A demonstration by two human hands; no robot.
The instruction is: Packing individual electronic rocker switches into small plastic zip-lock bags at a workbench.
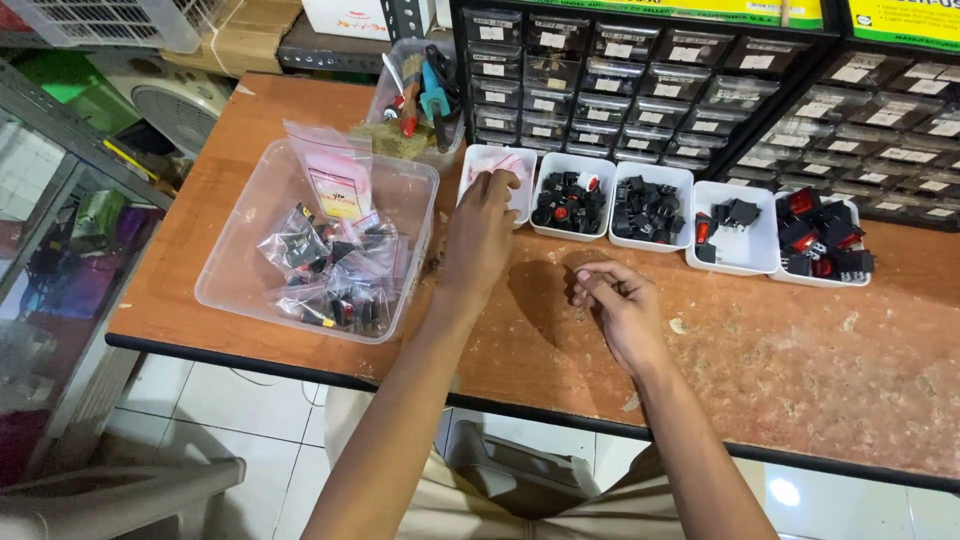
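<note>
My left hand (480, 235) reaches forward into the leftmost small white tray (473, 165), fingertips on a clear plastic bag with a pink label (505, 168) lying in it. My right hand (620, 305) rests on the worn wooden table (780, 340) with fingers curled loosely; I cannot tell if it pinches anything. To the right stand more white trays: one with black round switches (570, 200), one with small black parts (650, 208), one with a few rocker switches (730, 222), one with red-and-black switches (822, 245).
A large clear plastic tub (250, 270) at left holds several bagged switches and an upright pink-labelled bag (338, 178). A clear container with tools (420, 95) stands behind. Black drawer cabinets (640, 80) line the back. Table front edge is near me.
</note>
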